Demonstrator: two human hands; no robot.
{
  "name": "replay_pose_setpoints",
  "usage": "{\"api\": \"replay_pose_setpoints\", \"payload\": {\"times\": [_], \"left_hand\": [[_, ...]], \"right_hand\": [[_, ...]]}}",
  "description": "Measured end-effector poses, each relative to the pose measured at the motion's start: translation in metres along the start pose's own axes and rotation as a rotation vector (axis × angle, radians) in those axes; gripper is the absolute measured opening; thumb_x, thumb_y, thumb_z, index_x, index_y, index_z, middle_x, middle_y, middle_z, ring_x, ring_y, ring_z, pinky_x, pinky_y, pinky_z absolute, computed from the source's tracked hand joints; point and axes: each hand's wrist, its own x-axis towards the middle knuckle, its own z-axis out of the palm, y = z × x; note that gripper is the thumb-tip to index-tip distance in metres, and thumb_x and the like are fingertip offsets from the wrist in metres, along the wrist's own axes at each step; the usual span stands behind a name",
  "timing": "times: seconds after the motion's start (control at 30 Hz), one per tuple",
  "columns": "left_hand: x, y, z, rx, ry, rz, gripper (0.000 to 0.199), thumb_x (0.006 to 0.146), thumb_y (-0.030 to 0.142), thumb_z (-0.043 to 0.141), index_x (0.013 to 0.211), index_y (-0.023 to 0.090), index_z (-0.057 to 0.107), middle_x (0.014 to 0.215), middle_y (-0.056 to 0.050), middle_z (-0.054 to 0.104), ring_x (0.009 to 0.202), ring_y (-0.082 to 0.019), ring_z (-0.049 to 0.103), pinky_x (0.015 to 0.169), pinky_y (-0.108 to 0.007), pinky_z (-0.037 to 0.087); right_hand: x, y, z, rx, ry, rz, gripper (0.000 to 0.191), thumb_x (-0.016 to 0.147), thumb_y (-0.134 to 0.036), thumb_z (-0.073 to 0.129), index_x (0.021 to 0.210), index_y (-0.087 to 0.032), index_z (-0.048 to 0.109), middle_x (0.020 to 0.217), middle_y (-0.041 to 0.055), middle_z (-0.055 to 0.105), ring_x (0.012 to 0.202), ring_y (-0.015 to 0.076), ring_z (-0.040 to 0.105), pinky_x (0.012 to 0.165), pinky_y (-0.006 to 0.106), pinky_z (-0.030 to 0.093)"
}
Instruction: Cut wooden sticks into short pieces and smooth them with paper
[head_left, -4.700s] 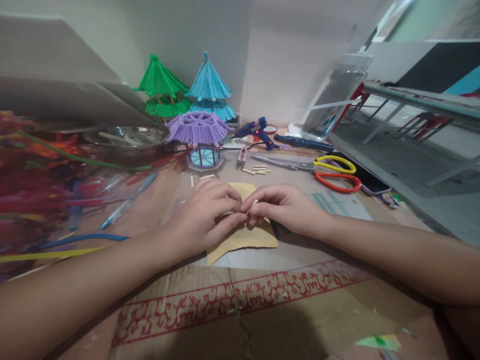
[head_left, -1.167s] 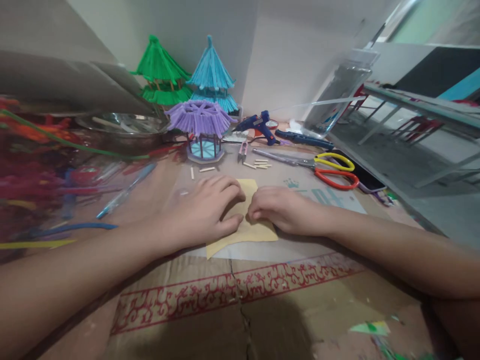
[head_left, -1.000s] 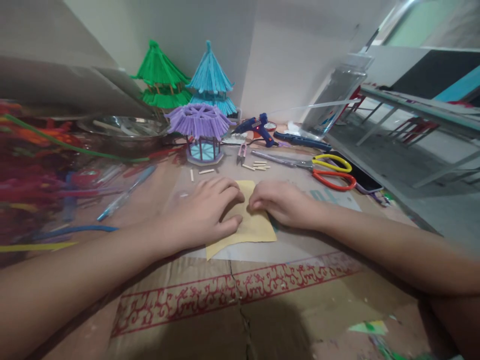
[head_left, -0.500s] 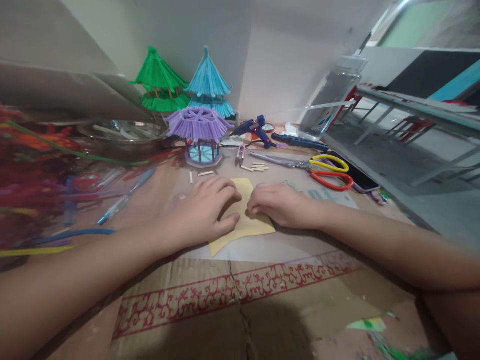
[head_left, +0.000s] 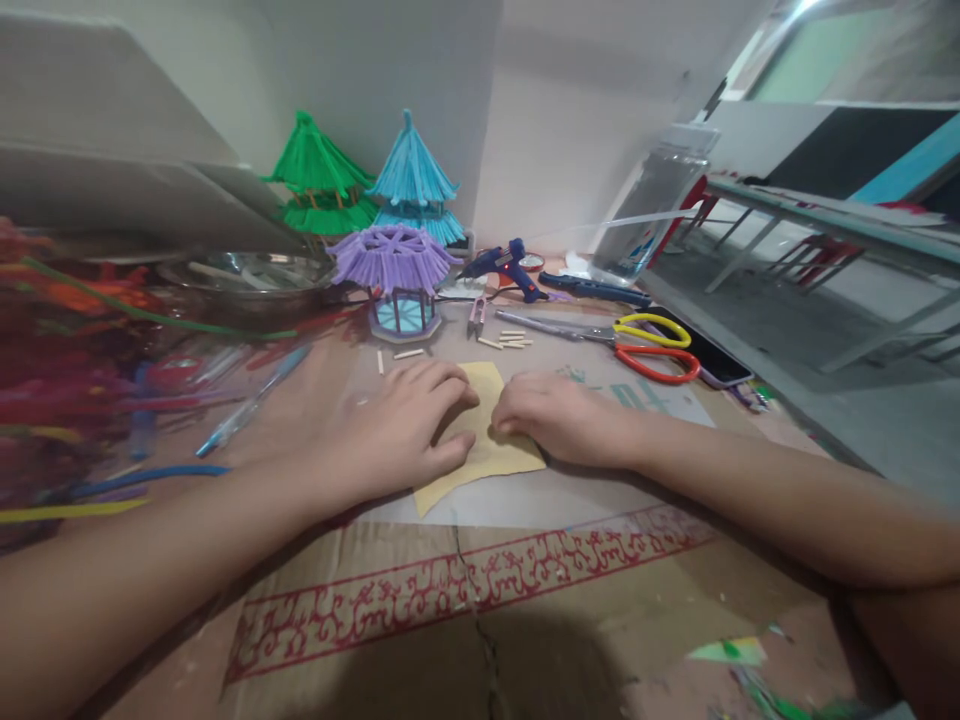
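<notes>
A yellow sheet point(head_left: 495, 462) with an uneven edge lies between my hands on a larger white sheet point(head_left: 600, 508). My left hand point(head_left: 412, 420) rests palm down over its left side, thumb and fingers apart, with nothing seen in it. On the right, my right hand point(head_left: 559, 415) has its fingers curled and pressed together low over the yellow sheet; whatever they pinch is hidden. Beyond the hands lie several short pale wooden sticks point(head_left: 514, 341), and one more stick point(head_left: 409, 354) sits just past my left knuckles.
Behind stand a purple pavilion model point(head_left: 397, 258), a blue-roofed model point(head_left: 414, 165) and a green one point(head_left: 319, 160). Scissors point(head_left: 656, 365), pink snips point(head_left: 476, 318), a glue gun point(head_left: 516, 268) and a phone point(head_left: 724, 358) lie rightward. Blurred pipe cleaners point(head_left: 67, 370) fill the left.
The camera view has shifted a little, so the background models sit slightly lower. Both hands keep nearly the same pose over the yellow sheet.
</notes>
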Motion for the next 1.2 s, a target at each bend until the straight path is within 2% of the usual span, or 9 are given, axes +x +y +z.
{"api": "replay_pose_setpoints", "payload": {"times": [0.1, 0.27, 0.37, 0.47, 0.57, 0.63, 0.73, 0.87, 1.2], "left_hand": [[0.0, 0.0, 0.0, -0.005, 0.003, 0.008, 0.033, 0.091, 0.036, 0.055, 0.116, 0.016, 0.063, 0.127, -0.012, 0.06, 0.123, -0.032, 0.053, 0.106, -0.052, 0.041], [-0.001, 0.0, 0.0, 0.003, 0.011, 0.0, 0.032, 0.091, 0.036, 0.055, 0.115, 0.017, 0.063, 0.127, -0.012, 0.061, 0.122, -0.033, 0.053, 0.105, -0.053, 0.042], [0.0, 0.0, 0.0, -0.006, 0.012, 0.009, 0.032, 0.091, 0.037, 0.054, 0.115, 0.017, 0.063, 0.128, -0.013, 0.061, 0.123, -0.033, 0.053, 0.105, -0.054, 0.042], [0.0, 0.0, 0.0, -0.004, 0.005, 0.018, 0.033, 0.092, 0.037, 0.054, 0.115, 0.016, 0.063, 0.128, -0.014, 0.06, 0.123, -0.033, 0.053, 0.105, -0.054, 0.042], [0.0, 0.0, 0.0, 0.004, 0.009, 0.008, 0.032, 0.092, 0.036, 0.055, 0.116, 0.017, 0.063, 0.127, -0.013, 0.061, 0.122, -0.033, 0.053, 0.105, -0.054, 0.042], [-0.001, 0.001, 0.0, -0.002, 0.017, 0.003, 0.031, 0.092, 0.035, 0.056, 0.115, 0.017, 0.064, 0.126, -0.013, 0.061, 0.122, -0.033, 0.054, 0.104, -0.053, 0.043], [-0.002, 0.003, -0.002, -0.034, 0.051, 0.012, 0.029, 0.091, 0.034, 0.059, 0.113, 0.017, 0.065, 0.123, -0.012, 0.064, 0.118, -0.031, 0.056, 0.103, -0.051, 0.043], [-0.002, 0.007, -0.006, -0.084, 0.117, 0.058, 0.021, 0.098, 0.036, 0.057, 0.103, 0.02, 0.07, 0.107, -0.006, 0.069, 0.106, -0.025, 0.061, 0.096, -0.043, 0.044], [-0.003, 0.009, -0.012, -0.109, 0.281, 0.229, 0.023, 0.102, 0.036, 0.057, 0.094, 0.021, 0.071, 0.095, -0.003, 0.072, 0.096, -0.02, 0.063, 0.09, -0.038, 0.041]], "right_hand": [[0.001, -0.002, 0.0, 0.043, -0.05, -0.012, 0.022, 0.1, -0.014, 0.05, 0.09, -0.016, 0.069, 0.084, 0.0057, 0.071, 0.082, 0.0165, 0.062, 0.074, 0.028, 0.049], [0.002, 0.0, 0.0, -0.028, 0.014, 0.108, 0.02, 0.099, -0.016, 0.052, 0.088, -0.015, 0.069, 0.083, 0.0075, 0.07, 0.08, 0.0187, 0.062, 0.074, 0.031, 0.049], [0.001, -0.006, 0.0, 0.098, -0.084, 0.058, 0.022, 0.1, -0.016, 0.049, 0.091, -0.018, 0.069, 0.085, 0.0056, 0.071, 0.083, 0.0164, 0.063, 0.076, 0.029, 0.05], [0.001, -0.003, -0.001, 0.039, -0.074, 0.039, 0.025, 0.101, -0.018, 0.047, 0.092, -0.017, 0.07, 0.087, 0.0071, 0.071, 0.085, 0.0179, 0.062, 0.078, 0.031, 0.05], [0.003, 0.005, -0.001, 0.027, -0.03, 0.156, 0.023, 0.098, -0.021, 0.05, 0.088, -0.017, 0.069, 0.086, 0.0078, 0.07, 0.084, 0.0198, 0.062, 0.08, 0.035, 0.049], [0.005, 0.005, -0.002, 0.179, 0.011, 0.305, 0.02, 0.097, -0.021, 0.051, 0.087, -0.018, 0.068, 0.085, 0.0064, 0.071, 0.082, 0.0186, 0.064, 0.08, 0.034, 0.05], [0.006, -0.005, -0.002, 0.636, 0.106, 0.534, 0.014, 0.097, -0.024, 0.054, 0.092, -0.018, 0.065, 0.083, 0.0039, 0.073, 0.077, 0.0149, 0.067, 0.074, 0.029, 0.053], [0.007, -0.014, 0.001, 1.113, 0.148, 0.636, 0.019, 0.09, -0.034, 0.072, 0.092, -0.018, 0.062, 0.082, 0.0036, 0.076, 0.072, 0.0121, 0.069, 0.071, 0.026, 0.055], [0.009, -0.017, 0.004, 1.275, 0.159, 0.597, 0.029, 0.087, -0.044, 0.078, 0.092, -0.019, 0.064, 0.079, 0.0017, 0.077, 0.076, 0.0124, 0.074, 0.075, 0.026, 0.059]]}}
